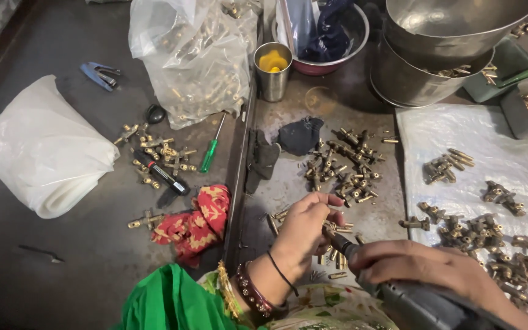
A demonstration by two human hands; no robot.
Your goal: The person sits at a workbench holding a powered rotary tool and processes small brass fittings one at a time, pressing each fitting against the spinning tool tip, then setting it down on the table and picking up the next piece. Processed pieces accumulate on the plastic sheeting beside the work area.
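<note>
Dark worktop [62, 256]: left hand [304, 229] pinches a brass fitting [331, 227]; right hand [420, 266] grips the driver [398, 293] beside it; best held square.

Place: small metal-parts workshop | Evidence: heaps of small brass fittings [346, 168] on a dark metal surface [62, 244] | stacked steel bowls [441, 36] | green-handled screwdriver [211, 146]

Dull brass fittings [346, 168], matt grey power tool [423, 302], glossy steel cup [272, 72], crinkled plastic sheet [508, 140].
</note>
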